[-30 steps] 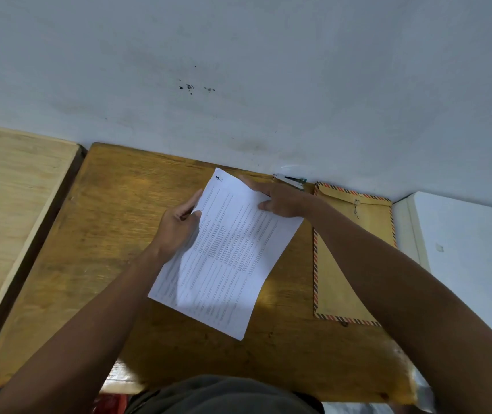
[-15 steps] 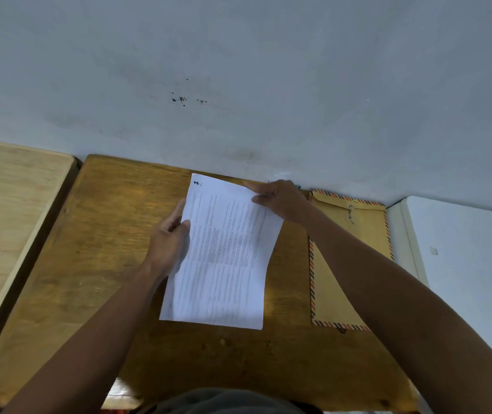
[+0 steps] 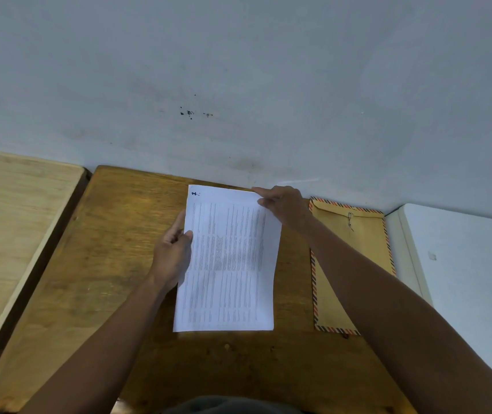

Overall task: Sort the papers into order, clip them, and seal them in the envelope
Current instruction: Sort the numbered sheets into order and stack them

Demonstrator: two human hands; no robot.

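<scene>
My left hand grips the left edge of the white printed paper sheets, thumb on top, fingers curled beneath. My right hand pinches the top right corner. The sheets lie square on the brown wooden desk, top edge close to the grey wall. Bare wood lies left of my left hand and below the sheets. The brown string-tie envelope with a red-and-black striped border lies just right of my right forearm, apart from the sheets. A dark handwritten mark sits at the top left corner; I cannot read it. The printed lines are too blurred to read.
</scene>
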